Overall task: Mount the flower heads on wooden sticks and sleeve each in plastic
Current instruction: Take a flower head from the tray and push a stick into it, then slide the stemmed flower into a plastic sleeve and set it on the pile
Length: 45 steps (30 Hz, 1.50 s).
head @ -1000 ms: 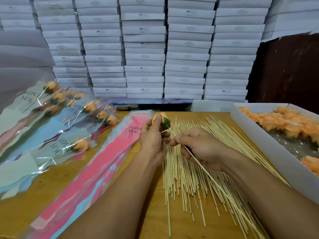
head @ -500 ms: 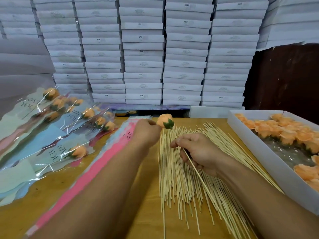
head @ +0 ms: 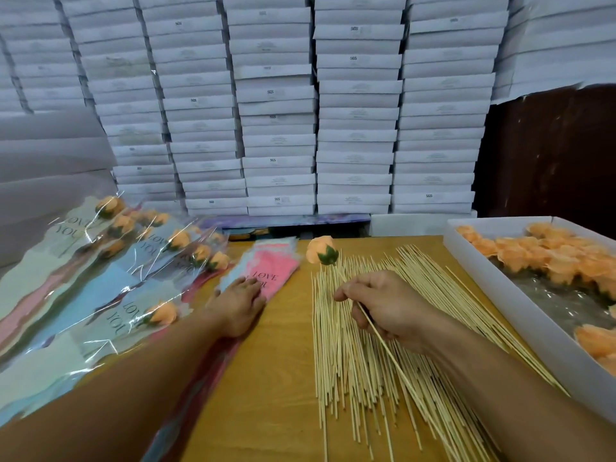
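My right hand [head: 383,305] pinches a wooden stick [head: 396,361] that carries an orange flower head [head: 320,251] with a green base at its far end, held above the loose pile of sticks [head: 360,378]. My left hand [head: 241,303] lies with straight fingers on the stack of pink plastic sleeves [head: 270,271] printed "LOVE YOU". Finished sleeved flowers [head: 140,281] lie in a heap at the left.
A white box [head: 500,295] with several loose orange flower heads [head: 546,255] stands at the right on the wooden table [head: 266,395]. Stacks of white flat boxes [head: 276,111] fill the back. A dark panel [head: 546,151] rises at the back right.
My left hand let go of the flower head and moved left and down onto the pink sleeves. The right hand keeps the stick, with the flower now mounted on it.
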{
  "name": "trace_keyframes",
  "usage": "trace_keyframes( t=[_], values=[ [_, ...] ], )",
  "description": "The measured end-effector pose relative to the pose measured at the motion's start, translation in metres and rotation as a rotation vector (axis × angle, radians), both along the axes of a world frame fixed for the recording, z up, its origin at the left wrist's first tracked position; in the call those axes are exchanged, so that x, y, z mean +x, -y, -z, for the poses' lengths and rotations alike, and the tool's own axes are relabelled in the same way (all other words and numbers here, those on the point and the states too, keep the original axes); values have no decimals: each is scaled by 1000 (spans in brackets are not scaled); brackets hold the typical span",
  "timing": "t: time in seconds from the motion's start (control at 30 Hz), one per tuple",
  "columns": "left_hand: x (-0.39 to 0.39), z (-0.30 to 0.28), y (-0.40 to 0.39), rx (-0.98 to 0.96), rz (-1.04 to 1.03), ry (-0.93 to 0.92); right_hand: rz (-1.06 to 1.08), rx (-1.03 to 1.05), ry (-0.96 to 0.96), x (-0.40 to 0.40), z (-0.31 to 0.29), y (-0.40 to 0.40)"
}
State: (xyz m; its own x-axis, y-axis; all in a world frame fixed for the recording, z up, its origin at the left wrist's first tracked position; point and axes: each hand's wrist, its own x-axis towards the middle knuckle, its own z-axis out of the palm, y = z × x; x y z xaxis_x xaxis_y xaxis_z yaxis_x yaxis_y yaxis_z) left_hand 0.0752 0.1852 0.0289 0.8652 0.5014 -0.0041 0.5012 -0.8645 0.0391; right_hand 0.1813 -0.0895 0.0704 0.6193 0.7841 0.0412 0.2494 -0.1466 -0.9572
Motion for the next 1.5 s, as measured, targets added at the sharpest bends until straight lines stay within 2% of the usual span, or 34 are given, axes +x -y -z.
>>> trace_keyframes(
  t=[0.17,0.37,0.47,0.63,0.73,0.93,1.03,1.13,1.2,1.3,1.37,1.43,1.5],
  values=[
    [-6,-2,12,37,24,197,0,-10,11,1,0,0],
    [-11,-9,15,107,24,253,10,-45,40,2,0,-2],
    [-15,-20,27,108,25,266,12,-52,-28,4,3,-2],
    [-33,-48,85,152,90,295,44,0,-175,4,5,-6],
    [-53,-58,132,261,168,331,77,41,-189,5,2,-5],
    [-76,-55,206,446,246,267,193,51,-173,14,7,-5],
    [-78,-45,219,332,276,194,252,73,-170,21,11,-5],
    [-84,-47,219,181,267,342,210,86,-179,24,10,-4],
    [-78,-52,203,3,205,416,149,94,-208,22,10,-4],
    [-49,-58,165,-185,50,633,99,84,-212,21,10,-4],
    [-27,-60,146,-462,-98,674,95,74,-208,21,10,-4],
    [-8,-56,136,-928,-166,750,99,60,-210,21,9,-4],
    [2,-51,131,-1270,-166,805,112,55,-215,21,9,-3]
  ],
)
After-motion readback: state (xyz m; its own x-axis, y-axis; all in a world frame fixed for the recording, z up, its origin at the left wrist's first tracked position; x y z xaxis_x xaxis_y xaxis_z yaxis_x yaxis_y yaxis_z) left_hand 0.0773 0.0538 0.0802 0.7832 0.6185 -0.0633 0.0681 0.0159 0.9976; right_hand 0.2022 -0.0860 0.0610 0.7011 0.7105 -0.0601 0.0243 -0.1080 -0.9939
